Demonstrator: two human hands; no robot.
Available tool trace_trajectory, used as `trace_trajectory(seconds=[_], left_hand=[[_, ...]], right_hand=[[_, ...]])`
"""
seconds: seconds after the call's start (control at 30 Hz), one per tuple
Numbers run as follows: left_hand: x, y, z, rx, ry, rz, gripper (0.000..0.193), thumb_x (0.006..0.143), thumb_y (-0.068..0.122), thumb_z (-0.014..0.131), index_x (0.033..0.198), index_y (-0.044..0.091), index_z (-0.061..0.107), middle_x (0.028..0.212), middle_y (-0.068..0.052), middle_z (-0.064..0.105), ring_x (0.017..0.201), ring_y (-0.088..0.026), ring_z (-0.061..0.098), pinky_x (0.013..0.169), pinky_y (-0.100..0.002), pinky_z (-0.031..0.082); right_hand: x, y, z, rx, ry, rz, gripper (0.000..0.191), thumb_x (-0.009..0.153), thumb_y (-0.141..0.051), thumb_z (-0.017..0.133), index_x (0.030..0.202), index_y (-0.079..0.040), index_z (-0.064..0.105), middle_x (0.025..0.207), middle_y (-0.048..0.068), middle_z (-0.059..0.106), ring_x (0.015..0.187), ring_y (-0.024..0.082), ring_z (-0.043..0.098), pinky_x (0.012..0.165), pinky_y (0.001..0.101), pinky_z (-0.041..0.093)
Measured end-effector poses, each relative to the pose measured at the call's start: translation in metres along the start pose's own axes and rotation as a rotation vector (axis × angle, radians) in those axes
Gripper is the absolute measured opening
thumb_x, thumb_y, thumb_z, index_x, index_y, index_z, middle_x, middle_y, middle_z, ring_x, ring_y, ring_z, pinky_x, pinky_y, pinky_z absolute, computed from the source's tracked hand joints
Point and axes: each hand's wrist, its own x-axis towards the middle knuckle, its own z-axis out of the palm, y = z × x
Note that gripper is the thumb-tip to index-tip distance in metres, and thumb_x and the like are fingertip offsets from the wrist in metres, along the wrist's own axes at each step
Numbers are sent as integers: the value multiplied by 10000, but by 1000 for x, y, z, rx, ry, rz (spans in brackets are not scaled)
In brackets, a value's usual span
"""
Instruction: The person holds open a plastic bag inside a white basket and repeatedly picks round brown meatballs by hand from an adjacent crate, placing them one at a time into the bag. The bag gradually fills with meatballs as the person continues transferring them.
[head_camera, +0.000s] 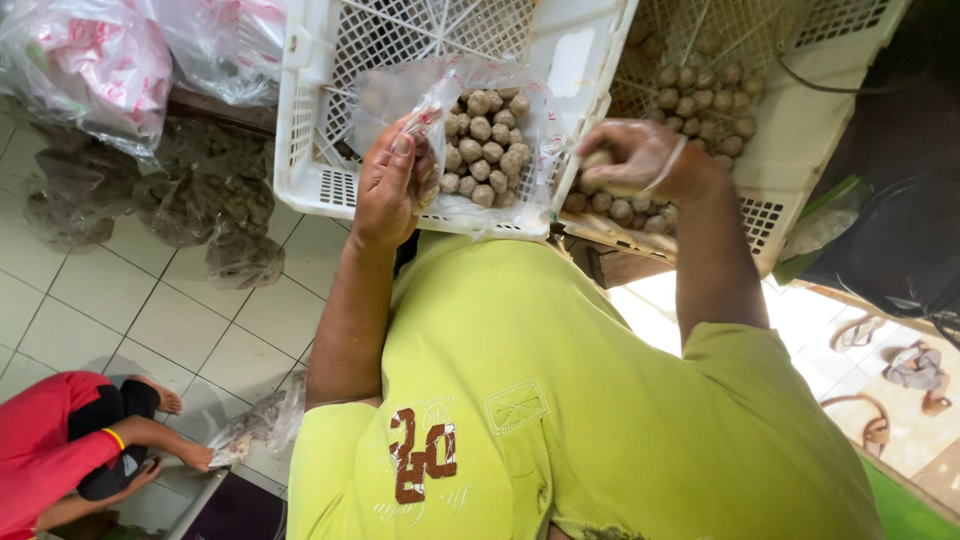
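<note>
Head view: our left hand (388, 185) pinches open a clear bag (470, 130) of meatballs (485, 150); our right hand (635, 160) closes around several. White crates (310, 150) sit above pale floor tiles (150, 310).

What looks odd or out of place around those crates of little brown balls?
Nothing looks spilled or broken. The brown balls sit inside the clear plastic bag held by the left hand, and the rest lie in the right white crate. Only oddity: filled bags rest directly on the tiled floor.

One head-worn camera looks steeply down, close over the wearer's yellow-green shirt (560, 400), facing white crates (310, 130) ahead.
</note>
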Motion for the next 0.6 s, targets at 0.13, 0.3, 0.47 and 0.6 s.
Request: trace_trajectory(seconds=[0.13,0.3,0.47,0.6], left_hand=[[1,-2,-2,-19,23,-9,418,1146,248,534,1484,4,515,966,46,506,826,-61,441,694,-217,390],[1,-3,-5,16,78,-19,416,1116,241,505,1453,-2,505,1066,6,593,926,-85,515,828,-234,469],[1,-2,-4,1,29,2,419,1147,242,538,1482,-9,535,1023,39,542,882,-60,480,764,-208,424],[1,0,-1,39,39,-3,437,1143,262,528,1478,-18,538,1072,14,570,922,-64,486,820,-207,428]], right_hand=[[37,5,30,-8,161,-473,376,1044,-156,664,1354,23,550,1042,85,661,890,156,684,751,297,633],[64,73,-35,22,727,62,177,1175,-200,545,1168,-57,649,929,94,687,748,190,682,655,309,633],[78,126,-53,-681,636,487,158,1102,-148,586,1213,-50,644,1001,128,684,813,221,679,676,340,620],[87,138,-37,-832,497,600,214,1044,-106,620,1248,-44,640,1059,155,682,866,246,677,693,364,610]])
